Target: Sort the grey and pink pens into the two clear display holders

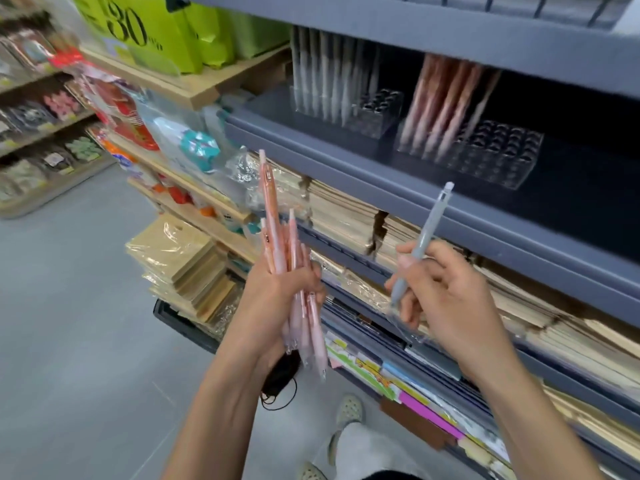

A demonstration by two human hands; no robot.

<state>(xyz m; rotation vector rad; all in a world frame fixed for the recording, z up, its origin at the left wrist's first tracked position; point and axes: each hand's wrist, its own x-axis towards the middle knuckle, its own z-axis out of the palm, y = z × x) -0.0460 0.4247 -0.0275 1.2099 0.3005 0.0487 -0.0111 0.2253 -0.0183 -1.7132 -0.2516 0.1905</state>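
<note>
The left hand is closest, its fingers wrapped tight around a bundle of pink pens that fans out above the knuckles and hangs below the palm. A black item with a cord dangles from that wrist. Level with it, the right hand pinches one grey pen between thumb and curled fingers, clicker end up and tip end down below the fingertips, inside what looks like a clear sleeve.

That grey pen seems to be the piece in hand. It belongs in the clear holder with the grey pens, well beyond the right fingers and up to their left on the grey shelf. Its free holes sit at the end nearest those fingers, so the pen should go in there, kept upright and lowered tip first. I judge a regrip higher on the barrel would help, as the fingers now cover the lower half.

The clear holder with the pink pens stands straight beyond the right fingers, just beside the grey one; its open holes are an easy wrong target. The shelf board overhead hangs close above the standing pens, so the pen may need tilting to get in. The loose pink bundle could slip if the left grip slackens. Stacked notebooks fill the shelf below, behind both hands.
</note>
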